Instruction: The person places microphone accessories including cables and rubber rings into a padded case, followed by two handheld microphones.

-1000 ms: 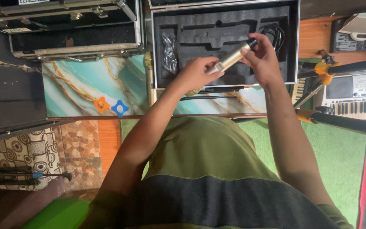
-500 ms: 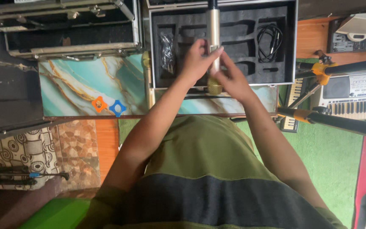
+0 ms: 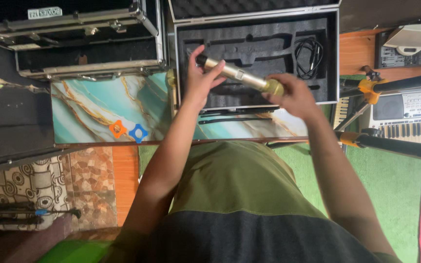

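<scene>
both hands grip a gold wireless microphone [image 3: 239,76] level over the open foam-lined case [image 3: 327,53]: left hand [image 3: 200,80] closed on its tail at 10 o'clock, right hand [image 3: 288,95] cupping the head at 4 o'clock, likely steadying each end.

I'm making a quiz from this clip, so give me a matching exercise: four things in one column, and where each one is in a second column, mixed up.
Things:
1. gold microphone
2. coiled black cable
3. orange and blue rings
4. keyboard

Places:
A. on the marbled tabletop
B. at the right edge, behind the stands
C. held between the left hand and right hand
D. in a foam slot of the open case

Pairs: 1-C, 2-D, 3-A, 4-B
</scene>
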